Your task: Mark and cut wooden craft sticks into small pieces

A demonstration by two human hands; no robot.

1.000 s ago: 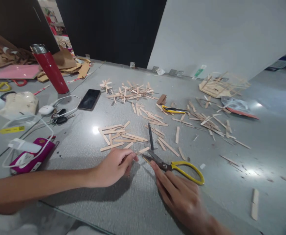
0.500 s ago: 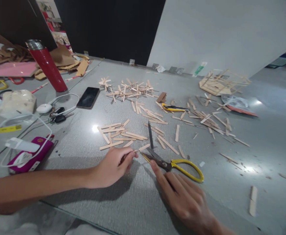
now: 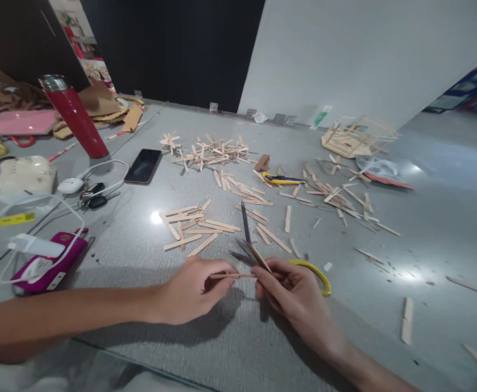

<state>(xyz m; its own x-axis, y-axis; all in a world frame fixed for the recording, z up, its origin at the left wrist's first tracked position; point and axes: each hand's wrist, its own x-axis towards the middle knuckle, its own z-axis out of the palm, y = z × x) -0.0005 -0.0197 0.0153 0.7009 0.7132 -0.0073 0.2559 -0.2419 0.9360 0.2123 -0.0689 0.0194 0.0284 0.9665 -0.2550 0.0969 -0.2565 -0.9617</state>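
My left hand (image 3: 195, 291) pinches a thin wooden stick (image 3: 232, 276) and holds it level just above the grey table (image 3: 230, 337). My right hand (image 3: 293, 294) is closed on the yellow-handled scissors (image 3: 303, 268), with the blades apart and pointing up-left over the stick's right end. A black pen (image 3: 244, 216) lies just beyond the blades. A pile of flat wooden sticks (image 3: 193, 224) lies a little beyond my left hand.
More sticks (image 3: 217, 152) are scattered across the middle and right of the table, with a yellow cutter (image 3: 281, 178) among them and a stick frame (image 3: 354, 136) at the back right. A phone (image 3: 143, 166), red flask (image 3: 73, 117), keys and a magenta device (image 3: 50, 267) lie left.
My right hand has picked up the scissors from the table and opened the blades at the stick. My left hand lifted the stick slightly toward me.
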